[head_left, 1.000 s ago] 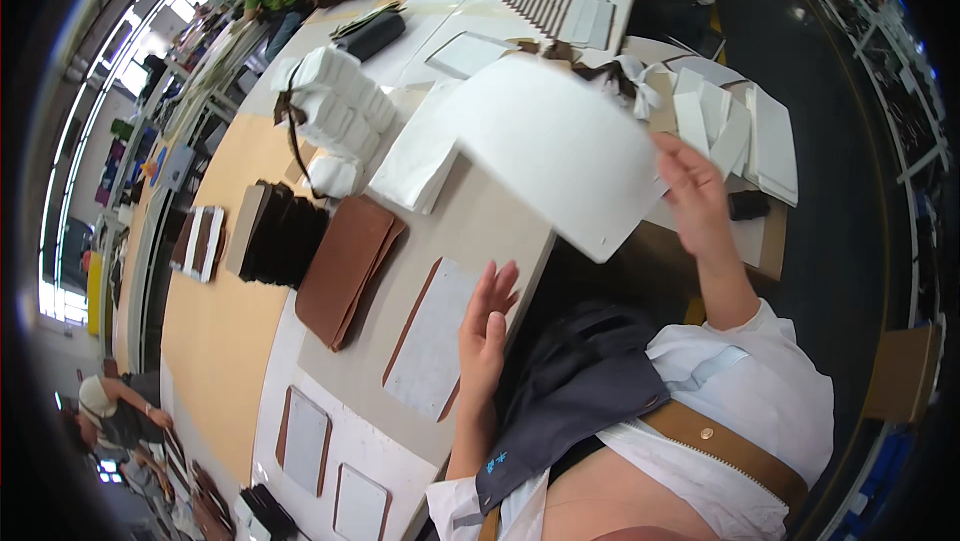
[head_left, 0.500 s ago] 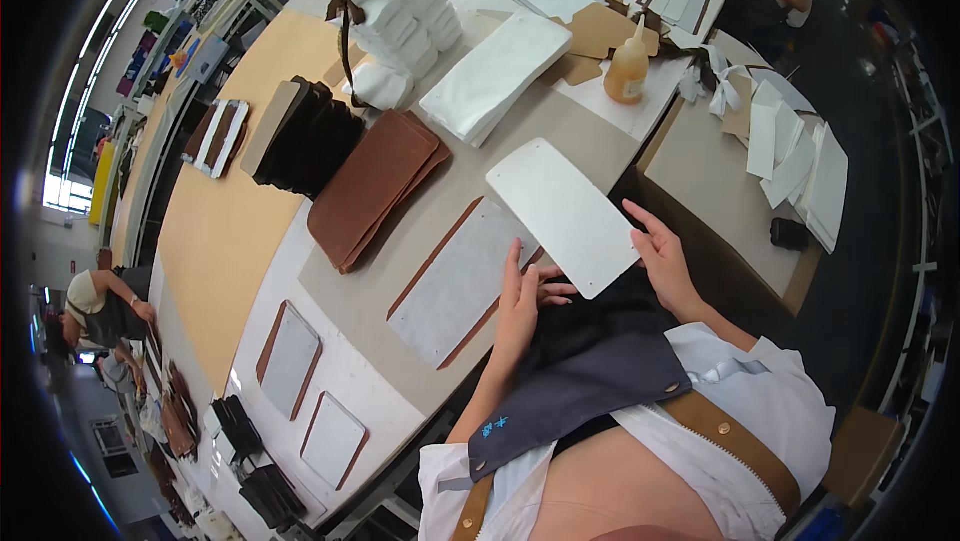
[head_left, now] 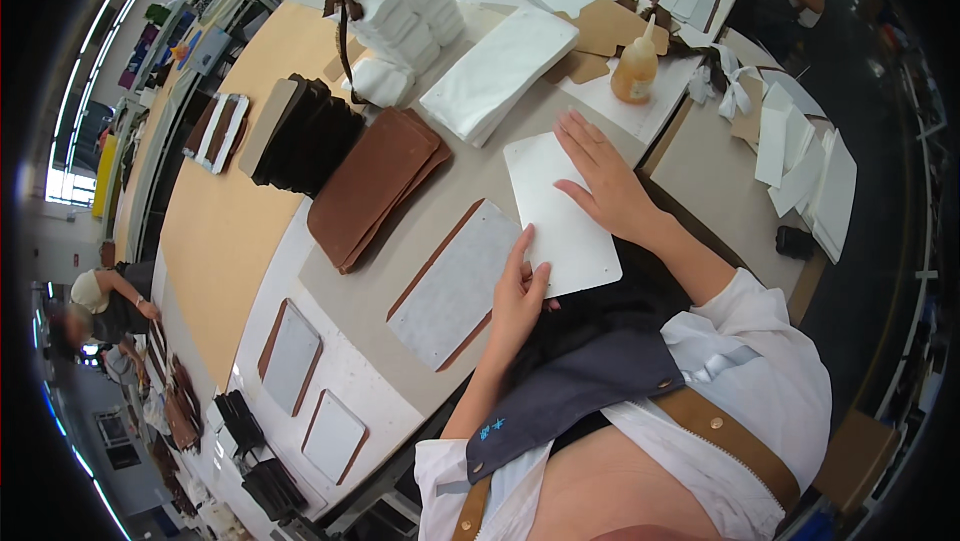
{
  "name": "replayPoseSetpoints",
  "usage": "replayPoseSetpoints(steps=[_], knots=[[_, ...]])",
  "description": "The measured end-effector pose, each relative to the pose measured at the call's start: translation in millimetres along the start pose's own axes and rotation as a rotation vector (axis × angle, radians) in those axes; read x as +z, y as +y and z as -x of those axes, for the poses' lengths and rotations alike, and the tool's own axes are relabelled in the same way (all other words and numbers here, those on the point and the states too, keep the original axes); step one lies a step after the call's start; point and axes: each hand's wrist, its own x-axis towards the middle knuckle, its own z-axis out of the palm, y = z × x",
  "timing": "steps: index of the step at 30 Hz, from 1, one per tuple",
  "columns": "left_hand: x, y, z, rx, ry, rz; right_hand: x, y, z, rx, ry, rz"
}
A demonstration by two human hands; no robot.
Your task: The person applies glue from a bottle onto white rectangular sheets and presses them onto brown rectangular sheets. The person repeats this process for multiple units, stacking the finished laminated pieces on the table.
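Note:
A white rectangular sheet (head_left: 568, 253) with rounded corners and small holes lies in front of me at the table's near edge. My left hand (head_left: 520, 293) grips its lower left edge, thumb on top and fingers partly hidden beneath. Flat across its upper right part rests my right hand (head_left: 610, 181), fingers stretched out and thumb apart. Just left of the sheet is a brown leather piece (head_left: 432, 293) with a grey-white panel (head_left: 450, 281) on it. Two smaller brown pieces with pale panels (head_left: 292, 356) (head_left: 335, 436) lie farther left.
Beyond are stacked brown leather pieces (head_left: 375, 186), a black bundle (head_left: 308, 136), a white sheet stack (head_left: 500, 71), a tied white bundle (head_left: 405, 16) and a bottle of amber liquid (head_left: 634, 71). White offcuts (head_left: 800, 161) lie right. Other people work at far left and upper right.
My right hand has moved from the sheet's right edge to lie flat on its upper part. The left hand has closed on the lower left edge, and the sheet has turned and shifted slightly.

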Motion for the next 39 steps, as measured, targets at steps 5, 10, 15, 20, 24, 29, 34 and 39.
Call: replayPoseSetpoints(steps=[5,10,15,20,24,29,34,39], knots=[[-4.5,1.1,-17.9,-0.010,0.029,-0.017,43.5,41.9,-4.6,0.022,-0.322,0.083],[-6.5,-1.2,-17.1,-0.034,0.070,-0.064,37.1,30.3,-21.4,0.001,0.006,0.068],[-6.2,-3.6,-20.6,-0.043,0.043,-0.063,60.7,43.3,-20.8,-0.105,-0.331,0.070],[-6.4,-5.0,-19.8,-0.034,0.066,-0.038,22.4,79.6,-18.5,0.612,0.017,-1.222],[-7.8,-3.2,-18.9,-0.050,0.075,-0.051,-9.9,106.9,-22.7,0.994,0.421,-2.483],[-8.8,-8.9,-21.5,-0.010,0.081,-0.095,-3.3,144.8,-44.4,0.984,0.778,-3.016],[-9.7,-11.1,-31.2,0.148,0.140,-0.117,-8.0,141.0,-40.1,0.833,0.819,-2.546],[-18.2,-1.5,-37.0,0.082,0.119,-0.362,-61.5,110.6,-23.1,0.500,0.716,-1.457]])
